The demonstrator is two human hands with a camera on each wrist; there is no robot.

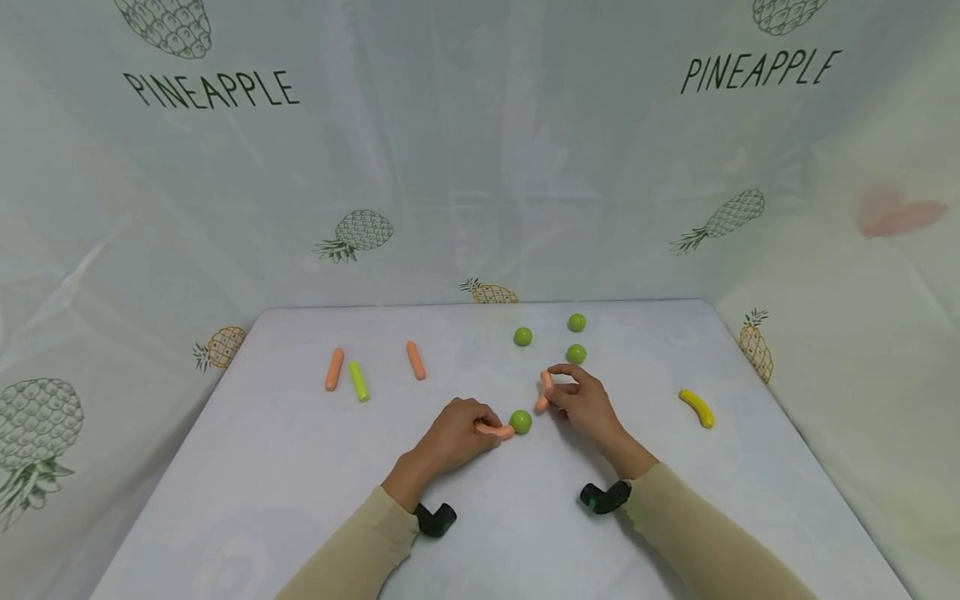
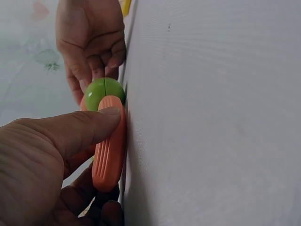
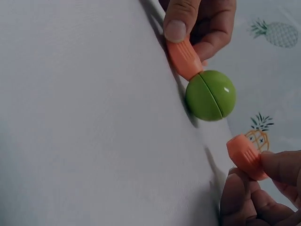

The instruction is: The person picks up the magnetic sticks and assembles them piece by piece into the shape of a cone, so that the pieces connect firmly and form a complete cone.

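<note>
My left hand [image 1: 454, 435] pinches a curved, ribbed orange toy piece [image 2: 111, 155] between thumb and fingers, low over the white table. One end of that piece meets a green ball [image 3: 211, 95] that has a straight groove across it. On the ball's other side, my right hand [image 1: 592, 408] holds a second ribbed orange piece [image 3: 246, 157] by one end, its free end apart from the ball. In the left wrist view, the ball partly hides the right hand's piece.
Behind the hands on the table [image 1: 247, 467] lie several green balls [image 1: 576, 353]. Two orange sticks [image 1: 334, 369] and a lime-green stick [image 1: 359, 381] lie at the back left. A curved yellow piece [image 1: 697, 408] is off to the right. Pineapple-print cloth [image 1: 480, 167] surrounds the table.
</note>
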